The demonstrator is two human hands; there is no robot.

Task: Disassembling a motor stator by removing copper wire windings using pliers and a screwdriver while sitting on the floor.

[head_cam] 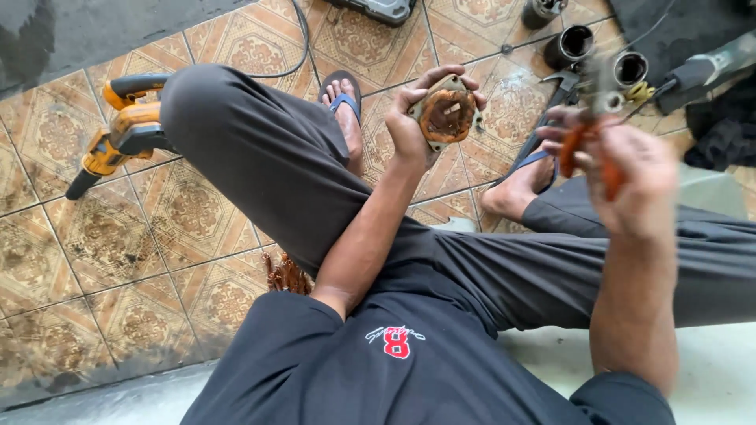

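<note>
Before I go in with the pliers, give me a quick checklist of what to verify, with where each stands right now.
1. Left hand grips the motor stator firmly: ok.
2. Copper windings face the camera: ok.
3. Right hand holds the orange-handled pliers: ok.
4. Plier tips lined up with the stator: not ok, they are off to its right.
5. Plier jaws open: cannot tell, blurred.

We see patterned tile floor [71, 260]; yellow power tool [118, 142] at left, metal cylinders [568, 46] upper right, copper wire scraps [285, 274] at centre
</note>
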